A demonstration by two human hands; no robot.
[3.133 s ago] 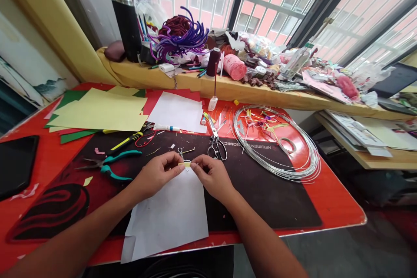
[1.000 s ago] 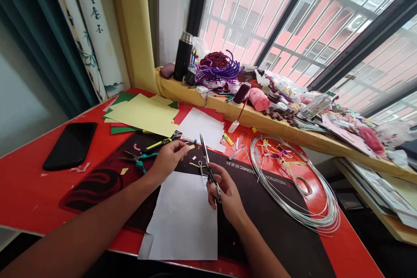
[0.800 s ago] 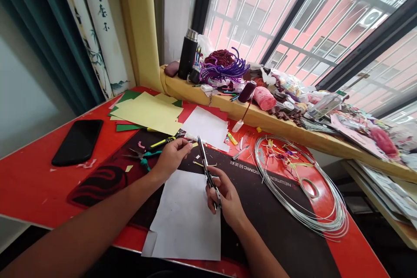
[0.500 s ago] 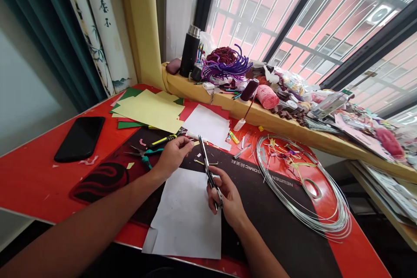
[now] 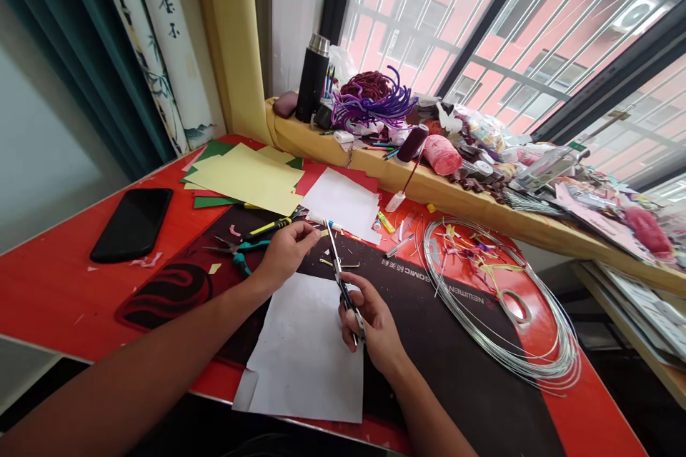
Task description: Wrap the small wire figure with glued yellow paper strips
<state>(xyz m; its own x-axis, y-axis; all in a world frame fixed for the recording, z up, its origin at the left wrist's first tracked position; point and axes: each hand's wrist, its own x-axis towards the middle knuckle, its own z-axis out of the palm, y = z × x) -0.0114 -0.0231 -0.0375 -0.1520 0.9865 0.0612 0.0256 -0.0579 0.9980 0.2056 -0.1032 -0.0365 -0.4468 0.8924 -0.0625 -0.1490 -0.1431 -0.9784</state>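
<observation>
My right hand [image 5: 369, 321] is closed around the handles of a pair of scissors [image 5: 336, 265], whose blades point up and away from me. A small pale yellow strip of paper [image 5: 324, 233] is pinched between the fingertips of my left hand [image 5: 289, 251], its free end close to the scissor blades. Below both hands a white sheet of paper [image 5: 308, 353] lies on the dark desk mat [image 5: 455, 364]. Small clippings and bits of wire are scattered just beyond it.
Left are a black phone [image 5: 132, 225], teal-handled pliers [image 5: 244, 251] and yellow-black pliers [image 5: 273, 225]. Coloured paper sheets [image 5: 246, 175] lie behind. A wire coil [image 5: 498, 343] is at right. The cluttered sill holds a thermos [image 5: 312, 78] and yarn [image 5: 442, 155].
The view has shifted slightly. Both hands stay nearly in place, with the scissors and the paper strip still held; the scissor blades look a little closer together.
</observation>
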